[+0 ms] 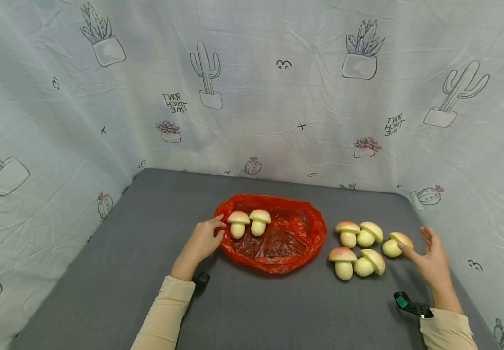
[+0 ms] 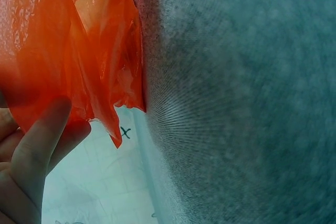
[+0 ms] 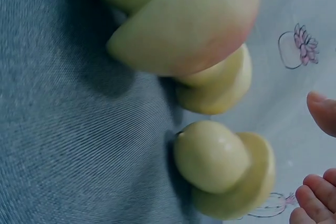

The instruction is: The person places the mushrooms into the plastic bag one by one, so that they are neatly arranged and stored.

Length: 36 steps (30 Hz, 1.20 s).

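Observation:
A red plastic bag (image 1: 274,267) lies spread with its rim rolled open around two toy mushrooms, one mushroom (image 1: 238,227) at its left side and another mushroom (image 1: 259,224) beside it. My left hand (image 1: 202,241) pinches the bag's left edge; in the left wrist view the thumb (image 2: 39,145) lies against the thin red plastic (image 2: 100,51). To the right, my right hand (image 1: 433,260) has its fingers spread beside the rightmost mushroom (image 1: 398,243). The right wrist view shows a gap between its fingers (image 3: 317,195) and that mushroom (image 3: 212,156).
Several more yellow mushrooms with reddish caps, such as this mushroom (image 1: 344,262), stand grouped between the bag and my right hand. Everything is on a grey table (image 1: 278,311). A white curtain (image 1: 252,97) printed with cacti hangs behind and along the sides.

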{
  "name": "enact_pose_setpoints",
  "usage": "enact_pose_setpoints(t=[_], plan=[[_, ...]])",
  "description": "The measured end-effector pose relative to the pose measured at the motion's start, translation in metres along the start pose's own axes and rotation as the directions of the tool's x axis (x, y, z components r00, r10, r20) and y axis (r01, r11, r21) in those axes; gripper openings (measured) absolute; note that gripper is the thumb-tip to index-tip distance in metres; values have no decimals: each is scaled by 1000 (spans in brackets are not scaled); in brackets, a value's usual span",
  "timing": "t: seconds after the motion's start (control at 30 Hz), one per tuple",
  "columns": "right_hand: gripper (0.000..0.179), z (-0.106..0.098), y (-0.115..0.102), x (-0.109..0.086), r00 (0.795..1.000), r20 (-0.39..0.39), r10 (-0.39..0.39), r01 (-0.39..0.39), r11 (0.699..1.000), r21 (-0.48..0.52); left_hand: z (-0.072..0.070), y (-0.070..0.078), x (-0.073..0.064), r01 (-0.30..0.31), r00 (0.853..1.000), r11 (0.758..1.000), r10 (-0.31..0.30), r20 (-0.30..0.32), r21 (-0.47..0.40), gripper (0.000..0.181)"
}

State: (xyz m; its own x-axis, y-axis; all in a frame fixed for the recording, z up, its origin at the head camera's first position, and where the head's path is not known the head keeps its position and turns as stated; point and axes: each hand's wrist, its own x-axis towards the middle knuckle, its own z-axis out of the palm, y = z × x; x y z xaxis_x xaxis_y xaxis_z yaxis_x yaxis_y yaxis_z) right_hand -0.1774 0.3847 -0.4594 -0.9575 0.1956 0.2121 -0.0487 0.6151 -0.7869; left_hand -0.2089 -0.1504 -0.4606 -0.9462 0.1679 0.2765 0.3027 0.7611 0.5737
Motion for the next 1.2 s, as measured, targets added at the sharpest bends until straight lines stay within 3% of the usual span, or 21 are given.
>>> enact_pose_setpoints(t=[0.27, 0.6, 1.2], plan=[[92, 4, 15, 8, 998, 46, 38, -37, 999, -1, 1, 0, 0, 7, 1000, 1000, -7, 4, -1, 21], [100, 7, 30, 15, 983, 153, 97, -84, 992, -90, 2, -1, -1, 8, 1000, 1000, -8, 4, -8, 22], [103, 18, 30, 22, 970, 189, 149, -113, 975, -189, -1, -1, -1, 19, 1000, 1000, -18, 17, -25, 23]])
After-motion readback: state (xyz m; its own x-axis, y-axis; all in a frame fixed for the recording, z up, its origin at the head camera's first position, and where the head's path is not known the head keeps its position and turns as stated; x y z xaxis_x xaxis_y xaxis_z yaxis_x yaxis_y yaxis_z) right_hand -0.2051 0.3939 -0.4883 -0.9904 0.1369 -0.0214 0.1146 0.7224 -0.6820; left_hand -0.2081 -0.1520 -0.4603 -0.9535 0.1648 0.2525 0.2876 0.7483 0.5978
